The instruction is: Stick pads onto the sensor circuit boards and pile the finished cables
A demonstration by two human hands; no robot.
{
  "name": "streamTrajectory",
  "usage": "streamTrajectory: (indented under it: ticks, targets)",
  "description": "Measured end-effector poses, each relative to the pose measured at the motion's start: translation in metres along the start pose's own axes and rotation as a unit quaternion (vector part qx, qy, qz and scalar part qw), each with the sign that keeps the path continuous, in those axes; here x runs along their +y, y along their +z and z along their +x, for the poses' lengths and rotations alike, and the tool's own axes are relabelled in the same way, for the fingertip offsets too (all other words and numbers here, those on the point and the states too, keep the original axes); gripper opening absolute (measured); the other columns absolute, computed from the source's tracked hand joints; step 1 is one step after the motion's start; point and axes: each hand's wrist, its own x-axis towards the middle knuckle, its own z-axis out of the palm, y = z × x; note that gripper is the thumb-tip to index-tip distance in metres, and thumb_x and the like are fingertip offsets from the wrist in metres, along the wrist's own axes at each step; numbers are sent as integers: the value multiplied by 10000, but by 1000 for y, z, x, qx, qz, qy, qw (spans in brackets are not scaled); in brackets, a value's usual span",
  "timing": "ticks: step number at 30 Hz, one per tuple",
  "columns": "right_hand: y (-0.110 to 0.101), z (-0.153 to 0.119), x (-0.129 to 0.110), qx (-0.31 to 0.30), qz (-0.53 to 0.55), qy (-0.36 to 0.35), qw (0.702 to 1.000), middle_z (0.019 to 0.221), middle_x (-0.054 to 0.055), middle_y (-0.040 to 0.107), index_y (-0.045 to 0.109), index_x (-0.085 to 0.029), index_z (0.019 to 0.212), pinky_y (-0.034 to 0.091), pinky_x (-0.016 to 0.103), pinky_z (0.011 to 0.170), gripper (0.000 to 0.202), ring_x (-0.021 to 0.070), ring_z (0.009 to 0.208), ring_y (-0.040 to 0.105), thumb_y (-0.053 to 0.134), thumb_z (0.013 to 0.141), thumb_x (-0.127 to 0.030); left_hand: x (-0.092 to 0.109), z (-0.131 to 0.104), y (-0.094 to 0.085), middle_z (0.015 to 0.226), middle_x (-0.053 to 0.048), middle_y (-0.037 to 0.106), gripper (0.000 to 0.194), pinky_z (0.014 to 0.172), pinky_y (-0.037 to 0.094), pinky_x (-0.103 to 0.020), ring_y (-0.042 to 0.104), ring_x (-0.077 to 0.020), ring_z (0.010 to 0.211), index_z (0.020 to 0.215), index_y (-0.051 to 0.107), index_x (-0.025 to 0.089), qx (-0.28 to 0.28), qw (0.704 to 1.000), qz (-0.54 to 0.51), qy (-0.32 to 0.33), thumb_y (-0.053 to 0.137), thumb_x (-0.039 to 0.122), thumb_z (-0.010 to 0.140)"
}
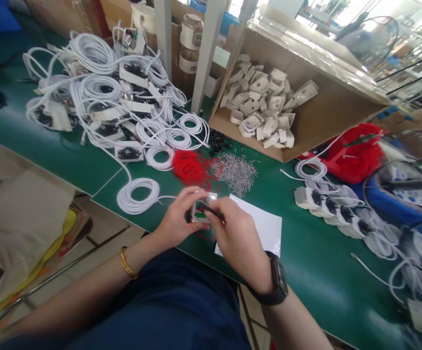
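My left hand (174, 221) grips a small white housing (211, 197) over the front edge of the green table, fingers and thumb around its sides. Inside it a green circuit board (199, 214) partly shows. A slim dark tool (213, 212) is pinched in my right hand (238, 238), its tip over the open housing; its exact kind is unclear. From the left hand a white cable runs to a coil of cable (138, 195) on the table. Beyond the hands lie a heap of red wires (190, 167) and a pile of small metal screws or pins (236, 175).
A white sheet (269, 228) lies right of my hands. Behind stands a cardboard box (327, 112) of white housings (260, 97), near metal posts (207, 56). Coiled cables with housings (97, 92) pile up at left; more housings (329, 211) line the right, beside a red bin (349, 165).
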Motion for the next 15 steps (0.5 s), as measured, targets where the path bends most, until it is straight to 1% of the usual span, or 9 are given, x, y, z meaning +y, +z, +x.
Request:
streamTrajectory:
  ticks: [5,10,15]
  targets:
    - [-3,5,5,31,15,1,999,807,33,601,533,-191,871,387,275,618,64,175,702,562,475,895,-176,-1,0,0,1254,-109,483,618,987,452,-429,513,-269,1165,1219,517,233,8,1000,-20,-2,769,372,672]
    - [4,10,4,39,55,10,998,847,49,629,556,-183,887,407,265,637,78,169,744,582,479,899,-188,-3,-2,-1,1250,-108,508,573,1019,416,-432,477,-265,1201,1213,519,225,1,1000,6,16,745,360,705]
    - [1,12,-1,50,67,20,996,811,39,634,570,-181,854,384,259,609,75,156,696,570,501,884,-181,-6,-2,-1,1250,-108,508,630,1036,399,-445,473,-278,1206,1233,503,233,1,1000,-4,15,755,403,681]
